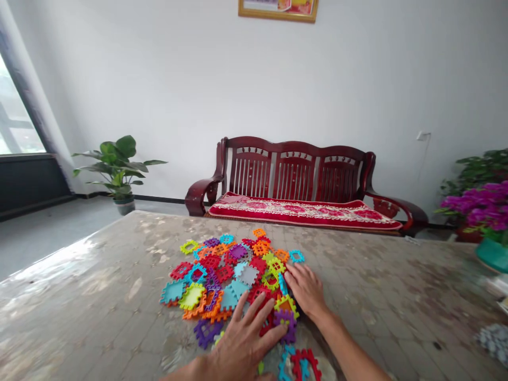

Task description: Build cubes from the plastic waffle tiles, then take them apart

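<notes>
A loose pile of colourful plastic interlocking tiles (224,272) with toothed edges lies on the table (130,296). Some tiles are solid, others have window-like cut-outs. My left hand (248,330) rests on the near side of the pile, fingers spread, the thumb by a purple tile (286,324). At the right edge of the heap, my right hand (306,286) lies with its fingers stretched out, beside a blue tile (282,284) standing on edge. Neither hand grips a tile. Closest to me, a red tile (305,362) and blue ones lie apart from the pile.
Beyond the table stands a dark red wooden bench (296,169) with a red patterned cover (301,211). A potted plant (123,169) is at the left. Purple flowers (480,206) in a teal pot (492,254) and a grey bumpy object (492,341) are at the right.
</notes>
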`<state>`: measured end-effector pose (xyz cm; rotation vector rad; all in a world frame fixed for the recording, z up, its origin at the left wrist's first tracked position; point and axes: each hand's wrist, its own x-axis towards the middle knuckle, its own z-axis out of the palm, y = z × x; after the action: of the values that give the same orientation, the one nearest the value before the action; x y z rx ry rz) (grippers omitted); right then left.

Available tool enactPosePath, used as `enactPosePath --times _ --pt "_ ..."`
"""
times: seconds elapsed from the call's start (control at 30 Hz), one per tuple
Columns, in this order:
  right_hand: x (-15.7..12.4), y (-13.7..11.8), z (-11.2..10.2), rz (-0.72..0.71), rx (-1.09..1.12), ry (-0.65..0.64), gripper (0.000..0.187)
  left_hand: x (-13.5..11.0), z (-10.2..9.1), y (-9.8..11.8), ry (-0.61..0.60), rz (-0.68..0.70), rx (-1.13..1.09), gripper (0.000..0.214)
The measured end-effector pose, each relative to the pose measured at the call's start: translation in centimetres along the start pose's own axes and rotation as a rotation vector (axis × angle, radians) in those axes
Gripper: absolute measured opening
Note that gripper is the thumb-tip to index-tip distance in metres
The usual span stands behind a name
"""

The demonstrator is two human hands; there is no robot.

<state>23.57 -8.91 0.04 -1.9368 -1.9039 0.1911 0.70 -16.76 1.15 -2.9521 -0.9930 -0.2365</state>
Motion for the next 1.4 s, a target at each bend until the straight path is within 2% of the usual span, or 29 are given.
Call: enactPosePath --times 0.1,0.23,0.43,0.53,0.6,0.67,0.73,0.8,0.87,0.93,1.0,1.07,1.17,1.4 --pt "-0.6 -2.2 0.5 -0.017 -0.034 0.018 0.044 -1.9 -1.9 -1.0 -0.027 -0.013 -0.015 0.084" --pt "-1.1 -4.4 1.7 -0.064 -0.030 0.040 0.043 -4.4 -3.6 -3.1 -0.050 0.015 -0.033 0.089" --pt "-1.3 -8.2 3.0 -0.043 0.123 0.005 0.045 -7.5 -5.6 -7.4 -0.063 0.054 -0.032 0.079" --pt "-1.4 -9.7 3.4 -0.051 0.263 -0.042 0.047 -8.9 -6.7 -9.3 -0.002 0.073 0.042 0.070" --pt "-1.3 -9.8 3.5 -0.108 0.398 -0.068 0.047 -9.6 -7.1 -9.8 0.060 0.085 0.090 0.060" --pt "-0.6 -9.0 3.2 -0.175 0.535 -0.078 0.048 -10.2 -7.2 -9.3 0.113 0.073 0.118 0.054" --pt "0.7 -7.2 2.5 -0.200 0.593 -0.039 0.050 -10.7 -6.8 -8.0 0.138 0.036 0.132 0.052" --pt "2.5 -4.8 1.5 -0.169 0.496 0.096 0.049 -11.3 -6.1 -6.3 0.149 -0.010 0.139 0.054" --pt "4.6 -2.3 0.6 -0.100 0.299 0.178 0.048 -11.8 -5.2 -5.0 0.131 -0.009 0.160 0.059" --pt "6.5 -0.4 0.1 0.004 0.131 0.171 0.048 -12.4 -4.5 -4.5 0.124 0.001 0.190 0.064" --pt "7.9 0.4 0.2 0.055 0.061 0.112 0.050 -12.8 -4.3 -4.9 0.116 -0.006 0.218 0.070" --pt "8.6 0.1 0.8 0.023 0.066 0.025 0.052 -13.2 -4.3 -5.8 0.110 -0.030 0.246 0.073" --pt "8.2 -2.1 2.1 -0.073 0.105 -0.063 0.051 -13.5 -4.5 -7.5 0.121 -0.070 0.279 0.069" --pt "4.9 -8.0 4.0 -0.126 0.052 -0.070 0.044 -15.0 -3.9 -11.9 0.125 -0.149 0.293 0.059"
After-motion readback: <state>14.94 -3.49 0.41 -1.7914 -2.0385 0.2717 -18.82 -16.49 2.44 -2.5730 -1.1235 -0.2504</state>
